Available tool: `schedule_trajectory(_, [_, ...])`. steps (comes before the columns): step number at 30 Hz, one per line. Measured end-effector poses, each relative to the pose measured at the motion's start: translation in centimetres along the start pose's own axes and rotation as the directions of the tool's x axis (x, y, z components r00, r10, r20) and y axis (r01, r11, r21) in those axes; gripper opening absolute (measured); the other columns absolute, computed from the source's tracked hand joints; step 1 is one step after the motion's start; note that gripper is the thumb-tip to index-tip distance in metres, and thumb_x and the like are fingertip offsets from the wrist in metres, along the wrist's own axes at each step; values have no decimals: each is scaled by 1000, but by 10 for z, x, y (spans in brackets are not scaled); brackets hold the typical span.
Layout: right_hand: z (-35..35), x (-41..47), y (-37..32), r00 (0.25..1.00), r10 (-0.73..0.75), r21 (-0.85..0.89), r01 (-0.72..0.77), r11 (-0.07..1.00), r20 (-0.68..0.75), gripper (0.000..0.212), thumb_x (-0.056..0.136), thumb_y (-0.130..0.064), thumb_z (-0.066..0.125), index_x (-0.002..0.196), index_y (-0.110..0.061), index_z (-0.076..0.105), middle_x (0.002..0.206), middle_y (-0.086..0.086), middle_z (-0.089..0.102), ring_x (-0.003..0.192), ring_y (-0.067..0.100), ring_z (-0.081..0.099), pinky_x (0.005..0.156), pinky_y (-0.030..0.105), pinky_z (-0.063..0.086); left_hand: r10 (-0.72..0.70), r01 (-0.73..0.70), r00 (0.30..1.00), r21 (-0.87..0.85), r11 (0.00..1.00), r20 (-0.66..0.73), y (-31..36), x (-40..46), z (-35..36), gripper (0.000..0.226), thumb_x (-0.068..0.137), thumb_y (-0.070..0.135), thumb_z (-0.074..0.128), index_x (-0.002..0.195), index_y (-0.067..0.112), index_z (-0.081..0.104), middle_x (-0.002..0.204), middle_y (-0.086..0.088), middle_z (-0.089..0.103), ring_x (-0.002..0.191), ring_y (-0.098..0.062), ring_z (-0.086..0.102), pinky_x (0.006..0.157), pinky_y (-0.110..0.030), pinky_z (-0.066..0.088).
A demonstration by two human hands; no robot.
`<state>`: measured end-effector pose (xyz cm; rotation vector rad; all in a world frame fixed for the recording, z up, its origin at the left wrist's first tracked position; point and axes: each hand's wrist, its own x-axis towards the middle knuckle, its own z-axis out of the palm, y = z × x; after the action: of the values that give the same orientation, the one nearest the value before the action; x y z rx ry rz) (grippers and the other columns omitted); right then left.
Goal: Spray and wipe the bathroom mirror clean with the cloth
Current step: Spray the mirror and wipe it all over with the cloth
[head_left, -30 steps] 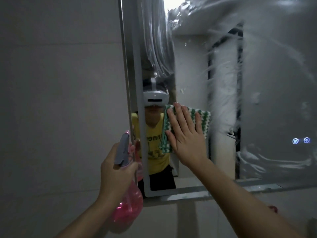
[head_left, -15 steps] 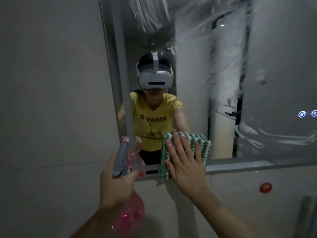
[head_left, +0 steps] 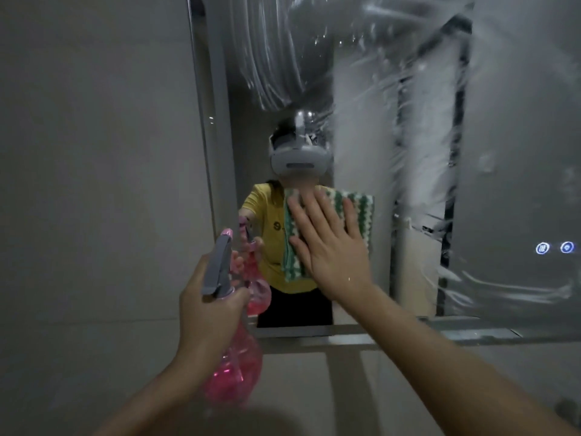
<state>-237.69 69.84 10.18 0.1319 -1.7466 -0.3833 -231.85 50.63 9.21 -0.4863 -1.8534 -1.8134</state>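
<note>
At lower centre, one pink spray bottle [head_left: 234, 369] with grey trigger head, pink liquid inside, gripped by left hand [head_left: 209, 313]. Mid-frame, one green-and-white zigzag cloth [head_left: 361, 215], folded, pressed flat against mirror [head_left: 509, 152] by right hand [head_left: 330, 247], fingers straight and spread. Upper right glass streaked with wet smears; two lit round buttons [head_left: 555, 247] at right edge.

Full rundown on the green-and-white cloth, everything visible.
The green-and-white zigzag-striped cloth looks like knitted or microfibre fabric, apparently folded into a rough rectangle. It lies flat against the wet, streaked mirror glass, in its lower left part. The right hand presses it there with straight, spread fingers, covering much of it.
</note>
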Motion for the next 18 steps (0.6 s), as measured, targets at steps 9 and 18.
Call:
schedule_trajectory(9, [-14, 79, 24, 996, -81, -52, 83, 995, 38, 56, 102, -42, 15, 150, -15, 24, 157, 6, 20, 145, 20, 16, 117, 48, 11, 58, -59, 998, -87, 994, -14, 27, 30, -2, 56, 71, -15, 54, 76, 41, 51, 65, -11, 46, 54, -18, 39, 44, -29, 35])
schedule_trajectory(18, [-8, 57, 9, 1000, 16, 0, -16, 1000, 23, 56, 100, -40, 26, 149, -13, 25, 156, 8, 22, 145, 20, 12, 117, 49, 10, 23, -19, 999, -124, 992, 29, 10, 18, 1, 62, 72, -8, 61, 75, 53, 53, 68, -4, 52, 57, -19, 44, 52, -35, 38])
